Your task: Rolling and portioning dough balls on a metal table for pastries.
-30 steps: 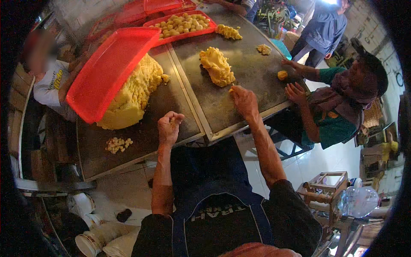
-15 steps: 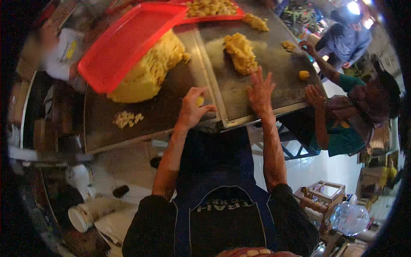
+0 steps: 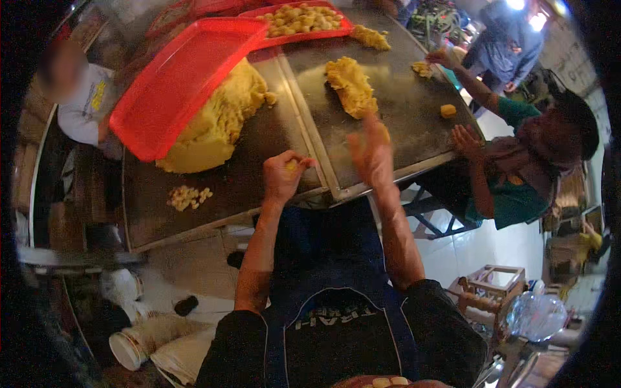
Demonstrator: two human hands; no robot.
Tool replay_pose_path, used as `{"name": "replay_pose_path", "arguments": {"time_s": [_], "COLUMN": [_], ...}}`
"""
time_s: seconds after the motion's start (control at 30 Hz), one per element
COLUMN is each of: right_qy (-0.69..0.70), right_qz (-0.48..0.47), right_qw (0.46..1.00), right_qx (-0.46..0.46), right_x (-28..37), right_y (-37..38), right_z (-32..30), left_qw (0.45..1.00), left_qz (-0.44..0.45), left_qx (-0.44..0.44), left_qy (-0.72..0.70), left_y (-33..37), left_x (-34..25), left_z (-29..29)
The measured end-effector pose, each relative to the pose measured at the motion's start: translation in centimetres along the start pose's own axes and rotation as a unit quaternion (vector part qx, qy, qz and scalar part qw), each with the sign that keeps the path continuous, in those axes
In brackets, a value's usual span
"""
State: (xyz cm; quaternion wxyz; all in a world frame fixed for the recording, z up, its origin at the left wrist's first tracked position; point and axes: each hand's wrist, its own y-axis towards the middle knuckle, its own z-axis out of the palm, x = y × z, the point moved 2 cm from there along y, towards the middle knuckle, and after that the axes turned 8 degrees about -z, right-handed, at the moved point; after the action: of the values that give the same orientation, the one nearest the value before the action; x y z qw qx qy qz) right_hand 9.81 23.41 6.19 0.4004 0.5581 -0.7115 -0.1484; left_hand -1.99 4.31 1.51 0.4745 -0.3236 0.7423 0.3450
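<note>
My left hand (image 3: 283,178) is closed, fingers curled round a small piece of yellow dough (image 3: 291,166), above the near edge of the metal table (image 3: 259,210). My right hand (image 3: 373,155) is blurred, with fingers stretched forward and the thumb apart. A yellow patch shows at its fingertips; whether it is loose dough I cannot tell. Just beyond those fingertips lies a rough lump of yellow dough (image 3: 351,87). Left of my left hand sits a big mound of the same dough (image 3: 210,132). Small pale pieces (image 3: 189,198) lie in a loose pile near the table's left front.
A red tray (image 3: 184,84) leans over the mound. Behind it, another red tray (image 3: 346,29) holds several dough balls (image 3: 301,21). A co-worker in green (image 3: 511,194) reaches over the right side, near a small dough piece (image 3: 447,111). Another person (image 3: 81,103) stands at left.
My right hand has drawn back from the dough lump, toward me and left. My left hand's thumb and fingers have closed together over the dough piece. The whole view has shifted slightly.
</note>
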Motion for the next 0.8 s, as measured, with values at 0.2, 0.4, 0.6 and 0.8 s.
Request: {"name": "replay_pose_path", "arguments": {"time_s": [0.2,0.4,0.6,0.8], "right_qy": [-0.053,0.1,-0.101,-0.005], "right_qz": [0.047,0.138,-0.006,0.08], "right_qw": [0.983,0.972,0.971,0.994], "right_qx": [0.167,0.165,0.215,0.07], "right_x": [-10.5,-9.0,-8.1,-9.6], "right_y": [-2.5,-1.8,-0.5,-4.6], "right_z": [-1.7,-4.0,-4.9,-3.7], "left_qw": [1.0,0.972,0.956,0.986], "left_qz": [-0.017,-0.017,-0.083,0.001], "left_qx": [-0.007,0.009,0.049,-0.014], "left_qy": [-0.021,-0.235,-0.278,-0.165], "left_y": [0.7,-0.3,-0.3,-0.2], "left_x": [2.3,0.7,-0.6,0.0], "left_z": [1.7,0.1,-2.1,-4.8]}}
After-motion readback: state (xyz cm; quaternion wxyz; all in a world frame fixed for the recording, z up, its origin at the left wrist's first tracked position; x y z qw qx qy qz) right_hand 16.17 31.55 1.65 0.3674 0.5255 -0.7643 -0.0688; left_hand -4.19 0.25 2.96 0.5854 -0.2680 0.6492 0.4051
